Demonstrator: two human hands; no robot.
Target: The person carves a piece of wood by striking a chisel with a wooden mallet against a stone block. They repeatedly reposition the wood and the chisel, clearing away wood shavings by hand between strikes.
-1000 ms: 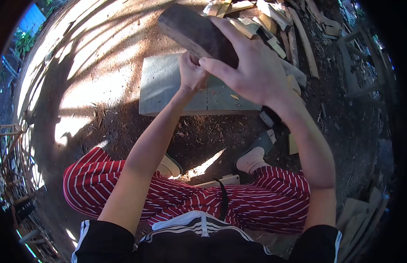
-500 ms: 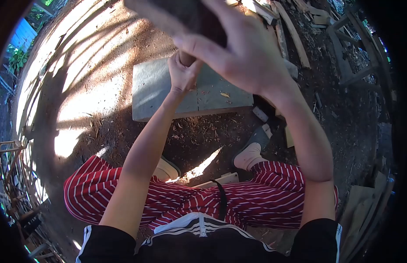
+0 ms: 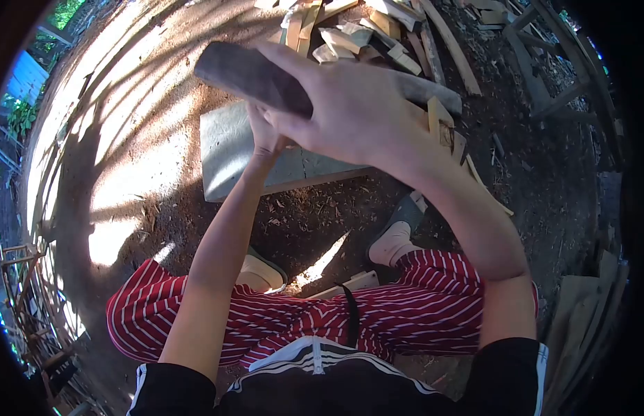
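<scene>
Dark block [image 3: 245, 73], raised over the far left of the low grey table [image 3: 221, 156], spanned by the right hand [image 3: 349, 104]; the left hand [image 3: 261, 132] lies just below, its grip hidden. Steady, even holding seems advisable. Wood offcuts [image 3: 339, 40] lie beyond.

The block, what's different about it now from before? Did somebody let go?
The block rose partly past the picture's top edge, then came down, ending farther left than at first; the view shifted too. The right hand still holds it, and the board is still below.
</scene>
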